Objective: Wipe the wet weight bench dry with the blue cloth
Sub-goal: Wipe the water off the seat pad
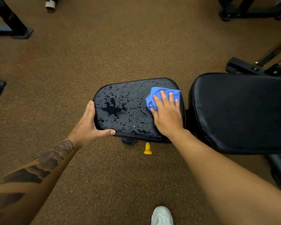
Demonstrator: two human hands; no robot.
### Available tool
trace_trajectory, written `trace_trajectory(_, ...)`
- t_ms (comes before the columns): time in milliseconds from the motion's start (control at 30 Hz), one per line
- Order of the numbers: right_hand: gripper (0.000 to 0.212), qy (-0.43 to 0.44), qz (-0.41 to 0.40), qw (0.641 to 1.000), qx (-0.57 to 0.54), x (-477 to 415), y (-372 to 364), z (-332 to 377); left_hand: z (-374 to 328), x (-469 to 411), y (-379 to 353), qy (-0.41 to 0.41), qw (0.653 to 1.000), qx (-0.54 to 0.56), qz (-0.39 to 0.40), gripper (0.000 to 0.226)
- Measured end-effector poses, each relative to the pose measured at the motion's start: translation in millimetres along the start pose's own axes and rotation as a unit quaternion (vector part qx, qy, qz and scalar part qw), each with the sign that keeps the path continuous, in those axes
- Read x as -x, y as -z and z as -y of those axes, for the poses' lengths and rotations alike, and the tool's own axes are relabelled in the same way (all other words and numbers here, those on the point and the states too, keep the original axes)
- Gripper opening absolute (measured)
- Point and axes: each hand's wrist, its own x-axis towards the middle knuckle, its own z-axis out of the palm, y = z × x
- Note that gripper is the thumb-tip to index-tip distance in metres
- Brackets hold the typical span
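Note:
The black seat pad [125, 101] of the weight bench lies in the middle of the view, covered with water drops and a puddle near its left half. My right hand [167, 116] presses flat on the crumpled blue cloth [161, 95] at the pad's right end; the cloth sticks out beyond my fingertips. My left hand [91, 125] grips the pad's near left corner, thumb along the front edge and fingers up the left side. The larger black back pad [242, 111] sits to the right, with fine droplets along its left edge.
A yellow adjustment knob [147, 149] hangs under the seat pad. Black machine frames and feet stand at the far left [19, 30], far right [250, 12] and right [253, 65]. Speckled brown flooring surrounds the bench. My white shoe [162, 215] is at the bottom edge.

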Motion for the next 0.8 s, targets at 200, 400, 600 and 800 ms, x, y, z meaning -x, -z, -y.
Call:
trace_trajectory(200,0.05,0.143,0.044,0.989,-0.021,70.5,-1.3,10.4,-1.4,-0.4,0.5,-0.003,1.0,-0.003,0.0,0.142)
trace_trajectory(400,0.047,0.036,0.026,0.991,-0.129,87.3,12.8,-51.7,-1.1,-0.7,1.7,-0.008,1.0,0.007,0.004,0.14)
trace_trajectory(600,0.043,-0.045,-0.019,0.995,-0.09,-11.1,0.9,-44.5,0.1,-0.6,1.3,-0.001,1.0,0.004,0.005,0.145)
trace_trajectory(800,0.051,0.163,0.055,0.983,-0.06,11.8,8.2,-15.3,0.0,-2.0,0.4,0.005,1.0,-0.011,0.004,0.147)
